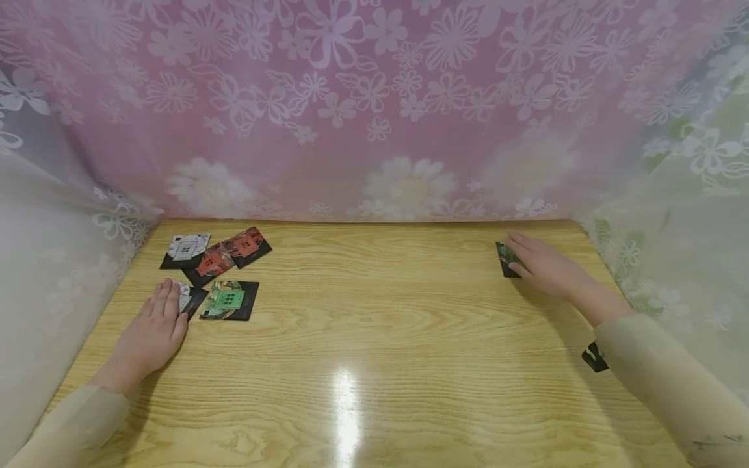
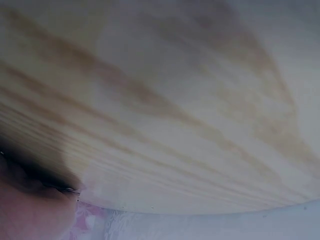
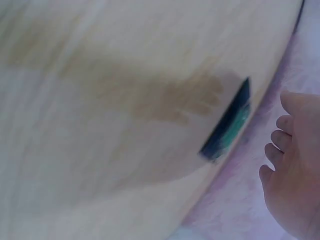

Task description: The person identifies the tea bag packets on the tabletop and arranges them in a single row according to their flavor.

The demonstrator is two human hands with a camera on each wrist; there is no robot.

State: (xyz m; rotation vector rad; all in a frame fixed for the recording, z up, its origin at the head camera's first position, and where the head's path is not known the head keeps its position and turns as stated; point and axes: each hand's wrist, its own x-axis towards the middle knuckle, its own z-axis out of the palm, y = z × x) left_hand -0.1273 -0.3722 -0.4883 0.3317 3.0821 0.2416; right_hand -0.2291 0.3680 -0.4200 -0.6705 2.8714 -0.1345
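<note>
My left hand lies with fingers straight over a flat black-and-white packet, covering its left part. Just right of it is a green-and-black packet. On the other side of the table, my right hand is over another green-and-black packet, hiding part of it. In the right wrist view this packet lies on the table, and the hand shows apart from it with extended fingers. Only the edge of the left hand appears in the left wrist view.
Behind the left hand, two red-and-black packets and a white-and-black packet lie close together, partly overlapping. A small black item is partly hidden by the right sleeve. Floral curtains border the wooden table.
</note>
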